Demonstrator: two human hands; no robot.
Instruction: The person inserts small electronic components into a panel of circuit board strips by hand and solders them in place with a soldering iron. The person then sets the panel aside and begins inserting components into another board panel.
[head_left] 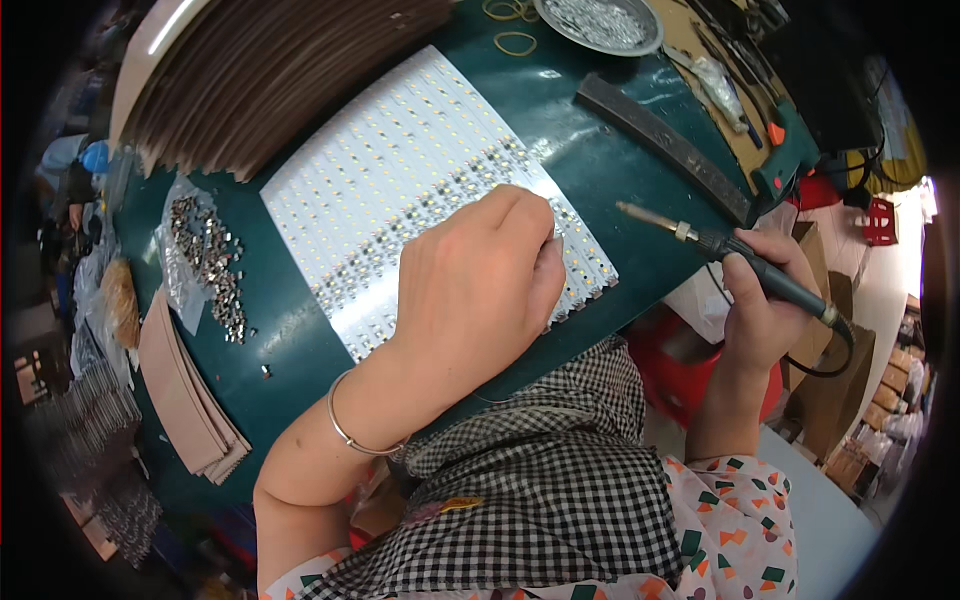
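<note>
A white panel of LED strips [385, 140] lies on the green tabletop, with rows of small yellow LEDs and a dense band of small metal parts across its nearer half. Over that band, near the panel's right edge, my left hand [478, 275] is closed with the fingertips pinched together. Whatever is in them is hidden behind the hand. My right hand [768, 305] grips a soldering iron [712, 243] by its dark handle, off the table's right edge. The iron's tip points left toward the panel and stays apart from it.
Small metal parts [215, 265] spill from a plastic bag at left, beside brown strips [180, 385]. Brown sheets [270, 90] are stacked behind. A dark metal bar [665, 145], a bowl of small parts [645, 38] and a green-handled tool [790, 150] sit at the far right.
</note>
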